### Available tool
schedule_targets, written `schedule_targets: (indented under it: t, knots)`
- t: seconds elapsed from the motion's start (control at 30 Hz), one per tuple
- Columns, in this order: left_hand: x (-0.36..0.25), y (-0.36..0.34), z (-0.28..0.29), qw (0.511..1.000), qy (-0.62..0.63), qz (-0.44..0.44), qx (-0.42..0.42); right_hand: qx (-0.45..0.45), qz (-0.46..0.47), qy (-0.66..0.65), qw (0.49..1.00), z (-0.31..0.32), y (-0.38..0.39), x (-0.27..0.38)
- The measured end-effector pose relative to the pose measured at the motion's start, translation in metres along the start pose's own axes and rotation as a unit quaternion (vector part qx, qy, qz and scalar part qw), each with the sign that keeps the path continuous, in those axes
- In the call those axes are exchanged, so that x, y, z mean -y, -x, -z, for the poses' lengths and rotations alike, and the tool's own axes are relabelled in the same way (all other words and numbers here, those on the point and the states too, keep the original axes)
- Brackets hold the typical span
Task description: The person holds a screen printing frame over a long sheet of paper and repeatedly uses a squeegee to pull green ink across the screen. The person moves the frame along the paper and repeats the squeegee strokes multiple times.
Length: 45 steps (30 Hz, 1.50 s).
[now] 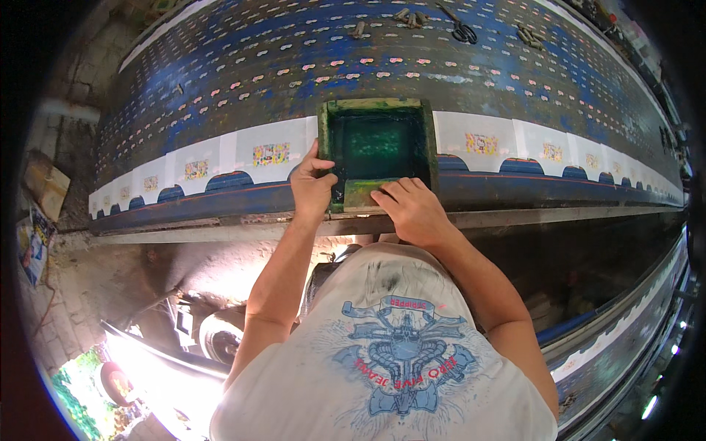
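A wooden screen-printing frame (375,104), stained green, lies flat on a strip of white cut fabric pieces along the near side of a long table. Dark green mesh (376,143) fills its inside and looks wet. My left hand (312,187) grips the frame's left side near its near corner, thumb and fingers bent. At the near end of the frame, my right hand (415,209) has its fingers closed over the top of a green-stained wooden squeegee (360,195). The fabric beneath the frame is hidden.
White fabric pieces (239,151) with small colourful prints run both ways along the long dark table (257,62), which bears rows of tiny prints. Scissors (463,31) and several small grey rolls (412,18) lie at its far side. Another table (596,375) stands at the right.
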<state>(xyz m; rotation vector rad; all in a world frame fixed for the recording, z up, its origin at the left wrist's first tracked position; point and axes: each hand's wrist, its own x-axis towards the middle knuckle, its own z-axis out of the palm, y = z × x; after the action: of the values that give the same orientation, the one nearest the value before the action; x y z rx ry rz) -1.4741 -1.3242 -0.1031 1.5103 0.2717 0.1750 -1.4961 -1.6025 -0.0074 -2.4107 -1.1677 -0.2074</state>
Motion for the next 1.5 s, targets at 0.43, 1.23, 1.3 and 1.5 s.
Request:
schedule_targets:
  t: [0.43, 1.23, 1.3, 1.5]
  knots:
    - [0.018, -0.003, -0.001, 0.999, -0.029, -0.041, 0.004, 0.112, -0.096, -0.058, 0.987, 0.031, -0.093, -0.082]
    - [0.007, 0.001, -0.001, 0.996, -0.069, -0.049, 0.008, 0.053, -0.103, -0.011, 0.993, 0.0, -0.018, 0.006]
    - [0.006, 0.0, -0.001, 0.995, -0.079, -0.059, 0.013, 0.071, -0.119, -0.009, 0.99, 0.0, -0.013, 0.012]
    - [0.006, 0.001, 0.0, 0.993, -0.097, -0.066, 0.012, 0.065, -0.151, -0.067, 0.984, 0.001, 0.009, 0.022]
